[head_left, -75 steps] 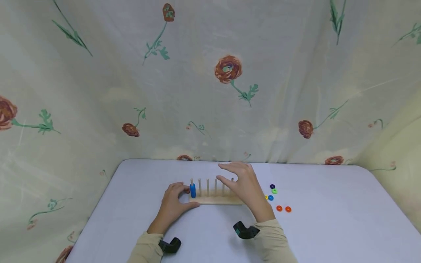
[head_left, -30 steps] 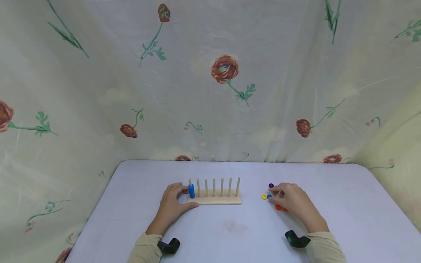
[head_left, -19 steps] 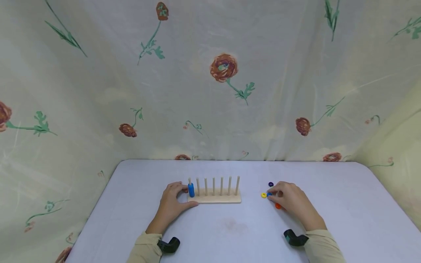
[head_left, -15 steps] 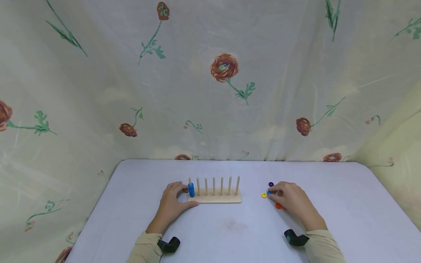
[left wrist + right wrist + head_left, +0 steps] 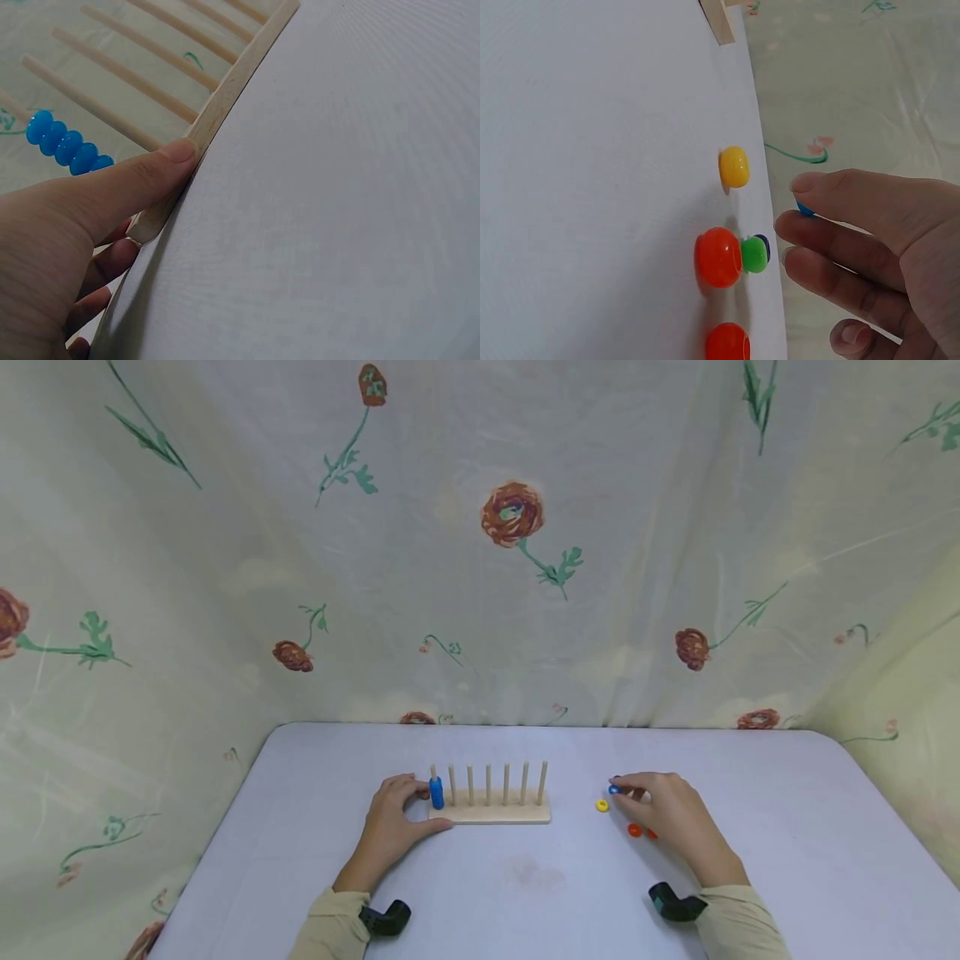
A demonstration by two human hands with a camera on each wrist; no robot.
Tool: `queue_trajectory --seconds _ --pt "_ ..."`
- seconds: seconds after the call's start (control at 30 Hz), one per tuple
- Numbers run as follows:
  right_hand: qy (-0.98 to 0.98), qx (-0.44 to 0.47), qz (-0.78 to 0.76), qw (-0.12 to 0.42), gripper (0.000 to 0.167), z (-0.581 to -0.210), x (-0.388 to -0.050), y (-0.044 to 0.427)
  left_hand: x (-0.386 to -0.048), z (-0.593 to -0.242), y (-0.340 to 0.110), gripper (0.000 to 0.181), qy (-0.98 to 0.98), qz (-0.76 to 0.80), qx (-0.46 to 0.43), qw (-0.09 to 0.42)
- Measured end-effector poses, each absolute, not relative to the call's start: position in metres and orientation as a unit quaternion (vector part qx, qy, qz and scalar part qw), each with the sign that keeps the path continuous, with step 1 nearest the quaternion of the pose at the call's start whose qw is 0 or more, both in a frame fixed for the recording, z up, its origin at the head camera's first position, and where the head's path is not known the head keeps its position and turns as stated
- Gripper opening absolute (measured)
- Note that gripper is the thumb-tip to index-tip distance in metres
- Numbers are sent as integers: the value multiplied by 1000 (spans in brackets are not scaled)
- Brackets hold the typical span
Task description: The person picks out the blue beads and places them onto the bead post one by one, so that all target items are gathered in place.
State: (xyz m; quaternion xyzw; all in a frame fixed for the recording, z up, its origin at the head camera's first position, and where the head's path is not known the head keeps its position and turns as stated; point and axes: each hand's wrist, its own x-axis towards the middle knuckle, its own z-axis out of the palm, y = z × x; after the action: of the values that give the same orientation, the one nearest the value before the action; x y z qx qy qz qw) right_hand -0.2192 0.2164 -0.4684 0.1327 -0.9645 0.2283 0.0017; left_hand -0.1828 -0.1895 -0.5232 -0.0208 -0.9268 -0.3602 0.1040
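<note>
My left hand [image 5: 393, 827] grips the left end of a wooden peg stand [image 5: 495, 816], thumb on the base's front edge in the left wrist view. A stack of several blue beads [image 5: 67, 148] fills most of the leftmost peg; the other pegs are bare. Off to the right, my right hand [image 5: 671, 814] pinches one blue bead [image 5: 614, 790] between thumb and forefinger. The right wrist view shows that bead [image 5: 805, 209] held above the table, mostly covered by the fingers.
Loose beads lie near my right hand: a yellow bead [image 5: 735, 166], two orange-red ones, the larger-looking orange-red bead [image 5: 718, 257] and another orange-red bead [image 5: 728, 343], a green bead [image 5: 754, 255] and a dark purple bead [image 5: 765, 244]. A floral curtain [image 5: 600, 610] hangs behind the white table [image 5: 480, 902].
My right hand has gone from above the stand to the loose beads at the right, pinched the blue one and raised it slightly. My left hand has stayed at the stand's left end.
</note>
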Motion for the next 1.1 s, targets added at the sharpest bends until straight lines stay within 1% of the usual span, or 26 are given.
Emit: queue_trajectory --seconds 0.27,0.53,0.87,1.1 --pt "-965 135 225 7 29 -465 -217 213 -183 -525 -189 54 -922 -370 -28 109" --pt "-963 147 222 29 28 -455 -217 198 -183 -524 -190 56 -923 -368 -25 107" --pt "-939 199 266 87 27 -443 -219 168 -182 -523 -190 56 -925 -367 -21 100" --pt "-887 262 343 162 22 -431 -224 138 -183 -523 -191 56 -925 -363 -23 105"
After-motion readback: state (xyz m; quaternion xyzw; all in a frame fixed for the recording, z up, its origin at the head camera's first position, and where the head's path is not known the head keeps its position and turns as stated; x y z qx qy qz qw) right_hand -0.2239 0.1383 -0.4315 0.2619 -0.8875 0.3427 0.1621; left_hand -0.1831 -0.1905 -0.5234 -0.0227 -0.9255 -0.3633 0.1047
